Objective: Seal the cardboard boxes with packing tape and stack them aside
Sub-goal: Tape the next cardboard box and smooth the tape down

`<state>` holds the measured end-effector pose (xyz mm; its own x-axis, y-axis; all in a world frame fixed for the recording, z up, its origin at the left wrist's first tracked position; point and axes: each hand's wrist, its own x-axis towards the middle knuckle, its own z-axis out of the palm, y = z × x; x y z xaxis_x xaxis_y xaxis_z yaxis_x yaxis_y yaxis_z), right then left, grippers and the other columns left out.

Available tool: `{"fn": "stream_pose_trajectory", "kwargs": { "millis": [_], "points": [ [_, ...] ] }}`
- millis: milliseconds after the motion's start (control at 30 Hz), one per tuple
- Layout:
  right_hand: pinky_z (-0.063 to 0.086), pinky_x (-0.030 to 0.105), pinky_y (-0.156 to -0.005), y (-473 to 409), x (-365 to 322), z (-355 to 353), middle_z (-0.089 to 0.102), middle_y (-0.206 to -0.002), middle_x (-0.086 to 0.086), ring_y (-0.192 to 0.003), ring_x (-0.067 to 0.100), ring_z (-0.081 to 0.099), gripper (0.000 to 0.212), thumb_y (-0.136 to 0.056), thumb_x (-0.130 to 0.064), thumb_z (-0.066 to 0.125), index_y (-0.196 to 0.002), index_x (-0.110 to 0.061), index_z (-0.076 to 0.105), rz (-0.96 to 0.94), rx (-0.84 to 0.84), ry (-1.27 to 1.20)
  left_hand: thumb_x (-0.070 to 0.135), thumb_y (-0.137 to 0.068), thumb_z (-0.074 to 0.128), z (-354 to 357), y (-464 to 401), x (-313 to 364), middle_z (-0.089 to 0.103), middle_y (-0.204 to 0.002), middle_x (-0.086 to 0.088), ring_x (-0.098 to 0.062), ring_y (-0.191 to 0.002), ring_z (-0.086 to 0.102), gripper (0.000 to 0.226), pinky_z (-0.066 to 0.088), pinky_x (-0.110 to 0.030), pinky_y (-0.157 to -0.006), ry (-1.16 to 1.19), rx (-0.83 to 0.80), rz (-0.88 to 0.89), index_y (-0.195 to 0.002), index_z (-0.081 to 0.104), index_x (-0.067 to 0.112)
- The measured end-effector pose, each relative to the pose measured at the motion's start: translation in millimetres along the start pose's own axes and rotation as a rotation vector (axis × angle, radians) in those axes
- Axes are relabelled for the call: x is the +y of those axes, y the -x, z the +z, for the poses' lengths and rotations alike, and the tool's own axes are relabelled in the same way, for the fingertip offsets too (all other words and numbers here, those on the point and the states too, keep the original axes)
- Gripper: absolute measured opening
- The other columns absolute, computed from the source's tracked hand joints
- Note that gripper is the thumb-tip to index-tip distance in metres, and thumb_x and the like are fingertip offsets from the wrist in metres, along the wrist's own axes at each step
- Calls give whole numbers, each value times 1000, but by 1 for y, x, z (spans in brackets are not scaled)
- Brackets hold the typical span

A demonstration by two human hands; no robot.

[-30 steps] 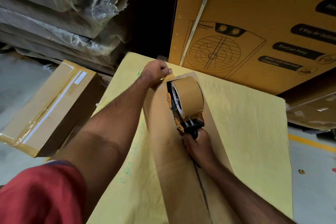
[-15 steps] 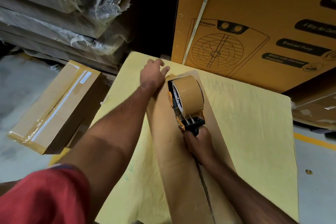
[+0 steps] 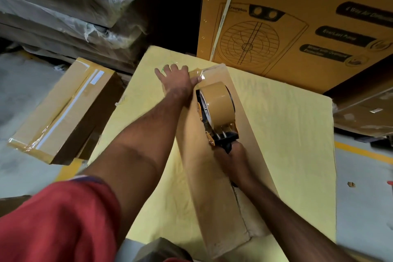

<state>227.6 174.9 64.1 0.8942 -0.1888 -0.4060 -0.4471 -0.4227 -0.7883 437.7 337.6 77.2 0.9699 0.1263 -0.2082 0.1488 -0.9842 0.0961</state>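
A long narrow cardboard box (image 3: 251, 134) lies lengthwise on a pale yellow sheet-covered surface (image 3: 287, 134). My left hand (image 3: 176, 80) lies flat with spread fingers on the box's far end, pressing the start of the brown tape down there. My right hand (image 3: 230, 155) grips the black handle of a tape dispenser (image 3: 217, 110) that carries a big brown roll and stands on the box top, just nearer than the left hand. The box's centre seam shows open behind the right wrist.
A taped cardboard box (image 3: 61, 110) lies on the floor at the left. Plastic-wrapped stacked goods (image 3: 70, 6) fill the upper left. A large printed orange carton (image 3: 297, 17) stands behind the surface. More flattened cartons (image 3: 365, 112) sit at the right, beside a yellow floor line (image 3: 361, 152).
My left hand went from a curled grip at the box's far end to flat, spread fingers pressing the tape down. The dispenser has stayed at almost the same place on the box.
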Motion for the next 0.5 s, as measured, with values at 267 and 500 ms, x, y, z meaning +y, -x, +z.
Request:
{"fn": "stream_pose_trajectory", "kwargs": {
  "millis": [267,500],
  "points": [
    [41,31,-52,38,32,-11,55,-52,-9,-51,12,53,8,-80,-28,59,-77,-21,60,-3,-96,-79,72,-91,41,3,18,4,34,-154,-19,-38,-148,20,77,10,-63,-117,-5,61,-41,-146,41,18],
    [40,30,-57,35,28,-11,55,-61,2,-61,22,54,29,-81,-32,64,-76,-4,59,9,-32,-26,77,-78,56,29,64,6,-12,-162,-25,-43,-150,-11,116,-5,-65,-118,-87,-37,166,-157,-8,23]
  ]
}}
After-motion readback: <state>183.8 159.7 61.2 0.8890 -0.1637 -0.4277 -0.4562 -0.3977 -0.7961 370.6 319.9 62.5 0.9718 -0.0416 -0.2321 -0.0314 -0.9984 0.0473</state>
